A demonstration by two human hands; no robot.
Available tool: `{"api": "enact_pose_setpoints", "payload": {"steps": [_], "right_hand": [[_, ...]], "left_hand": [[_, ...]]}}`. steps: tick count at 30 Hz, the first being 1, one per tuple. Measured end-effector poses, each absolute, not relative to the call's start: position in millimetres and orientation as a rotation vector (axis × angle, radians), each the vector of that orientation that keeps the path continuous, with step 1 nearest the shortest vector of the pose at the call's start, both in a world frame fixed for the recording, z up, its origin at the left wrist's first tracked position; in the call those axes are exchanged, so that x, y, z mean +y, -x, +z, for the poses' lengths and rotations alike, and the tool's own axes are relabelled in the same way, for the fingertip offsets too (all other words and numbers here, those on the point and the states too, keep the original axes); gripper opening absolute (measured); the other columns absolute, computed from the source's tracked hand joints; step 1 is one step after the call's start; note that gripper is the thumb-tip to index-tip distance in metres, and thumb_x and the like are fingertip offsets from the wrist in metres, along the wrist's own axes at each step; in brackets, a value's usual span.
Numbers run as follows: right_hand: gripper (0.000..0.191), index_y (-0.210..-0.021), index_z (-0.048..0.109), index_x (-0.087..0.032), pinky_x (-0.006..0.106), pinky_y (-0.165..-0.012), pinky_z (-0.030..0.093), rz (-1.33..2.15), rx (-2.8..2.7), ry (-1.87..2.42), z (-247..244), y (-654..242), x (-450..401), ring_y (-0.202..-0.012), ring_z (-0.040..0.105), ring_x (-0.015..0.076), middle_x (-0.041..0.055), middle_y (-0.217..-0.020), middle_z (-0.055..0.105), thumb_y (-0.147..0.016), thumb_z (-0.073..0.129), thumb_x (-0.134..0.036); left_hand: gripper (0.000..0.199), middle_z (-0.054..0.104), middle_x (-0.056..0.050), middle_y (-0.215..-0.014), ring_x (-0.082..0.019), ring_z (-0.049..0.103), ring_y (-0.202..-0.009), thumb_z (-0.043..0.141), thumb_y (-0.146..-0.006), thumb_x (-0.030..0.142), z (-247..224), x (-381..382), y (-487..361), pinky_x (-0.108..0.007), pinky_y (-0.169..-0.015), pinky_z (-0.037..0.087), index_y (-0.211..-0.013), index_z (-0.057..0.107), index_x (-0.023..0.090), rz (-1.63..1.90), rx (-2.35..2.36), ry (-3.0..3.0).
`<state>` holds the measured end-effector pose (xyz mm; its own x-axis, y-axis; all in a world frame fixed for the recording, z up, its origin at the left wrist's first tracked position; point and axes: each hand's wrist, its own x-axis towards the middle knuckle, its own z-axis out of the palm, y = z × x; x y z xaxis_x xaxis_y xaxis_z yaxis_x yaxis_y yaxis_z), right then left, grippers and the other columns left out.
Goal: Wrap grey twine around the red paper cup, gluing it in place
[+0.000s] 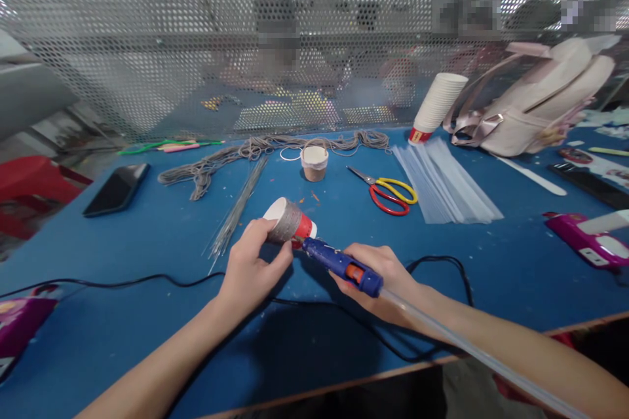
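Note:
My left hand (258, 262) grips a paper cup (286, 219) tilted on its side. Grey cord is wound round part of the cup, and its red printed wall and white base show at the right end. In my right hand (378, 275) is a blue hot glue gun (341, 265), its nozzle at the cup's red part; whether it touches I cannot tell. A long clear glue stick (472, 347) runs out of the gun's back. Beyond the cup stands a small finished-looking cup (314, 165) with a brown lower part and a white rim.
Scissors (386, 191), clear plastic strips (445, 183), stacked paper cups (437, 108) and a pink backpack (531, 101) are at the right. Grey cord (255, 147), thin wires (240, 209) and a phone (118, 190) lie left. A black cable (339, 305) crosses the blue table; a perforated metal screen (171, 65) stands behind.

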<state>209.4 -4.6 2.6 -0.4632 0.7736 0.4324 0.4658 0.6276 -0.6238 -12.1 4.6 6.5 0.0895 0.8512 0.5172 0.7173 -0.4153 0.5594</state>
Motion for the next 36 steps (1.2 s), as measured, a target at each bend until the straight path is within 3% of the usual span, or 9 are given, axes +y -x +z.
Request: {"api": "enact_pose_setpoints", "payload": {"steps": [14, 29, 36], "right_hand": [[0.018, -0.064, 0.052, -0.019, 0.019, -0.050, 0.038, 0.672, -2.017, 1.079, 12, -210, -6, -0.048, 0.045, 0.0077, -0.0033, -0.056, 0.054, -0.080, 0.059, -0.025], [0.016, -0.066, 0.052, -0.018, 0.019, -0.051, 0.037, 0.742, -2.005, 1.040, 14, -211, -6, -0.049, 0.042, 0.0071, -0.0037, -0.058, 0.052, -0.077, 0.062, -0.024], [0.031, -0.055, 0.042, -0.019, 0.020, -0.043, 0.029, 0.899, -1.907, 1.206, 28, -213, -3, -0.045, 0.033, 0.0064, -0.0061, -0.050, 0.040, -0.078, 0.059, -0.030]], "left_hand": [[0.008, 0.056, 0.000, -0.072, -0.013, 0.052, -0.064, 0.052, -0.077, 0.021, 10, 7, 16, -0.024, -0.058, 0.043, -0.084, 0.054, 0.019, 1.230, 1.501, -2.219], [0.009, 0.056, -0.001, -0.072, -0.014, 0.051, -0.065, 0.054, -0.075, 0.022, 9, 9, 22, -0.027, -0.061, 0.044, -0.083, 0.055, 0.019, 1.241, 1.407, -2.222], [0.011, 0.057, -0.001, -0.073, -0.015, 0.053, -0.067, 0.054, -0.073, 0.023, 9, 10, 25, -0.028, -0.064, 0.046, -0.084, 0.055, 0.020, 1.252, 1.371, -2.163]]}}
